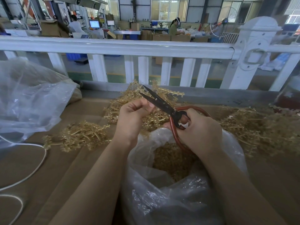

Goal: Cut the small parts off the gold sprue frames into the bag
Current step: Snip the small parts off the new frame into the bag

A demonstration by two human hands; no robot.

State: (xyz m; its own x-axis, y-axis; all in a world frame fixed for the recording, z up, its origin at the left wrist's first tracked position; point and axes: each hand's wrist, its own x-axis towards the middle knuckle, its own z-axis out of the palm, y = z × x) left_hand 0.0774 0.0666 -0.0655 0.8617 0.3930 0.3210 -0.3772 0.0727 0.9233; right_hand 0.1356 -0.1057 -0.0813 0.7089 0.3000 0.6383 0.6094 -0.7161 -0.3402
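Note:
My right hand (201,129) grips the red handles of black-bladed scissors (159,103), blades slightly parted and pointing up-left. My left hand (133,116) has its fingers curled beside the blades; what it pinches is too small to make out. Both hands hover over a clear plastic bag (178,197) that holds a heap of cut gold parts (172,159). Gold sprue frames lie in piles: one behind the hands (129,101), one at the left (81,137), one at the right (259,127).
Brown cardboard (56,168) covers the work surface. A large clear bag (27,98) sits at the left, with a white cord (37,166) below it. A white railing (113,46) runs across behind the surface; people work at tables far beyond it.

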